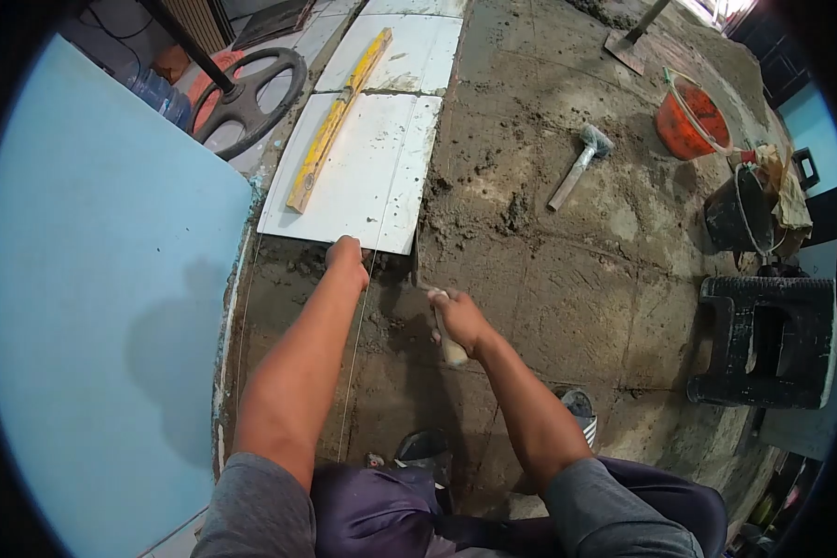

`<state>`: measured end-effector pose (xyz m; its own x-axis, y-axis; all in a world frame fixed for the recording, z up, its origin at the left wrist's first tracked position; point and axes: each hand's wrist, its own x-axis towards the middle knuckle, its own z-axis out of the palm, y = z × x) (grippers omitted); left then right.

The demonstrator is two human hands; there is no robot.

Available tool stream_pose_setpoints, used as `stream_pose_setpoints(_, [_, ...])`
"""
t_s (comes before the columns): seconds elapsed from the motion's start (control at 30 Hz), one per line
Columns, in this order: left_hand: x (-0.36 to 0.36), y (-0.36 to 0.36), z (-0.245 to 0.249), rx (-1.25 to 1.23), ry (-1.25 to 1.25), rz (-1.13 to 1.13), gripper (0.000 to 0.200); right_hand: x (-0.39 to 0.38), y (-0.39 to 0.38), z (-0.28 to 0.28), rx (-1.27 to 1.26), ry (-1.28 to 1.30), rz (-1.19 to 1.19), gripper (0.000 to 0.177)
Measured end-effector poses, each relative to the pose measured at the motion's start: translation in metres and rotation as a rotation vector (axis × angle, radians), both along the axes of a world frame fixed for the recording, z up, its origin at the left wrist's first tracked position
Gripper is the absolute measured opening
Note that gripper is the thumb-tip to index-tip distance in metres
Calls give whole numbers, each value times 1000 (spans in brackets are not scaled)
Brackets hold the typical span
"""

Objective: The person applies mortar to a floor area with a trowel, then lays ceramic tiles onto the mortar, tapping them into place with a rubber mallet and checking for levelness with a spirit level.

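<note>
At the near edge of a large white floor tile [374, 167], my left hand [347, 259] is closed, its fingers partly hidden at the rim. Wrapped around the pale handle of a trowel [453, 352] is my right hand [459, 319]. The trowel's thin metal end reaches up to the tile's near right corner, and its blade is mostly hidden there. A yellow spirit level [331, 138] lies lengthwise along the tile and onto the one beyond. Two thin strings run towards me, one crossing the tile beside my left hand.
Rough wet mortar [567, 279] covers the floor to the right. On it lies a mallet [581, 166]; farther back stand an orange bucket [693, 119], a black bucket [737, 214] and a black stool [763, 339]. A light blue wall [112, 270] borders the left, near a dark wheel [251, 93].
</note>
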<state>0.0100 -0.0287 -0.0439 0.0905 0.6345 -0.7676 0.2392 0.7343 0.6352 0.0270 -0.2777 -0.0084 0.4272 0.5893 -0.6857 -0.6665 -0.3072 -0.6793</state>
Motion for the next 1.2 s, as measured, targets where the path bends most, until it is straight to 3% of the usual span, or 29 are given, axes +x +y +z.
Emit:
stream_pose_setpoints(0.23, [-4,6,-2,-15,24,-38,6,10,3,5,27,77,-1,42])
stream_pose_setpoints(0.33, [-9,15,-27,-25,-50,-42,23,25,-35,40,-125,21,49,42])
stream_pose_setpoints(0.37, [-10,16,-32,-2,-84,-41,25,37,-59,10,-175,-117,88,43])
stream_pose_setpoints(0.43, [-11,11,-27,-12,-89,-18,28,62,-98,-6,-235,-375,247,46])
stream_pose_setpoints(0.57, [-7,11,-38,-41,-91,48,36,81,-101,69,-330,-898,842,48])
stream_pose_setpoints(0.67, [-8,11,-23,-117,-21,-18,31,92,-127,38,-216,-1183,1042,45])
stream_pose_setpoints(0.77, [-10,9,-19,-79,-64,6,29,89,-116,64,-527,-1354,1288,42])
stream_pose_setpoints(0.87, [-8,9,-18,-95,-31,25,29,91,-105,71,-643,-1350,1417,41])
stream_pose_setpoints(1.0, [-14,6,18,-110,88,-21,20,83,-94,48,-604,-1475,1345,39])
stream_pose_setpoints(1.1, [-12,6,17,-153,58,38,53,77,-72,31,-590,-1533,1222,40])
stream_pose_setpoints(1.2, [-17,13,-4,-168,-99,-42,60,80,-60,11,-522,-1647,1143,42])
